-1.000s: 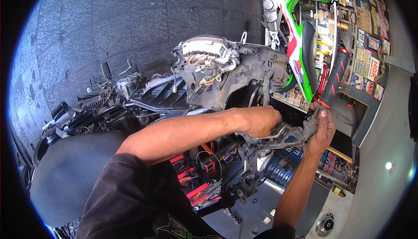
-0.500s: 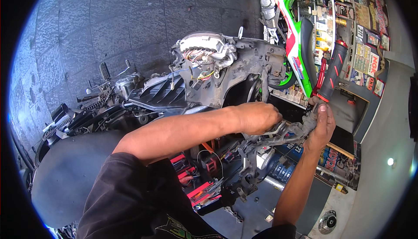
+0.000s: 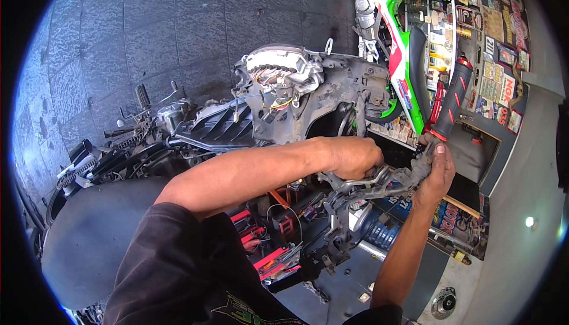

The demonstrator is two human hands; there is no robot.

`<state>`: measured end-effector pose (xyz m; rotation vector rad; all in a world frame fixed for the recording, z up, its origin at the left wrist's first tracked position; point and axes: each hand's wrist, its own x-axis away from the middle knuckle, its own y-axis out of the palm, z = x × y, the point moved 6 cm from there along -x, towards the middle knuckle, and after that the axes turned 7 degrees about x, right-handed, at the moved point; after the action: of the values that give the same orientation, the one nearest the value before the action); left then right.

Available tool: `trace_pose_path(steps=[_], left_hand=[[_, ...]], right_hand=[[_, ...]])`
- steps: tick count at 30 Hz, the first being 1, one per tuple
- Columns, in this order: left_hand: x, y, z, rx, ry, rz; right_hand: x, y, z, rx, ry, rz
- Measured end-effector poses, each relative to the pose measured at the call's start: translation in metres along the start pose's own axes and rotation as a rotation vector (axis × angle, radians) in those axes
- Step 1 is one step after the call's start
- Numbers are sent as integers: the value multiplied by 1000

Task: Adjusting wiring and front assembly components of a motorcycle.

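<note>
A motorbike handlebar assembly stands stripped in front of me, its dirty grey metal bracket (image 3: pixel 379 190) bare. At its right end is a black grip (image 3: pixel 454 98) with red slashes and red end rings, and a red lever (image 3: pixel 437 107) runs alongside. My right hand (image 3: pixel 435 177) pinches the handlebar just below the grip's lower ring, thumb on top. My left hand (image 3: pixel 357 158) is closed in a fist at the bracket's far side; whatever its fingers hold is hidden. Beyond it sits a dusty front panel (image 3: pixel 326 100) with a headlight unit (image 3: pixel 278 67) and loose wires.
A green, white and red motorbike (image 3: pixel 403 58) stands far right, beside shelves of parts and a stickered wall. To the left are a dark seat (image 3: pixel 101 242) and another partly stripped motorbike (image 3: pixel 172 117). A red tool tray (image 3: pixel 272 260) with tools lies below my left arm.
My left fist has turned slightly at the bracket. The grip sits a touch lower in view, while my right hand keeps nearly the same place below it.
</note>
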<state>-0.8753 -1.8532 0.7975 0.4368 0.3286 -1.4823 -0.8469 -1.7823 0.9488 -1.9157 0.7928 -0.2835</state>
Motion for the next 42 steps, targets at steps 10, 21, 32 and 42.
trace_pose_path(steps=[10,21,32,42], left_hand=[[4,4,-3,-49,49,73],[7,-3,-1,-55,60,209],[1,-4,-5,19,-81,248],[-18,15,-25,978,-527,103]], right_hand=[[-1,1,2,32,2,-39],[-1,1,0,36,-23,-40],[-2,0,3,26,-27,-40],[-2,-1,4,2,0,-32]])
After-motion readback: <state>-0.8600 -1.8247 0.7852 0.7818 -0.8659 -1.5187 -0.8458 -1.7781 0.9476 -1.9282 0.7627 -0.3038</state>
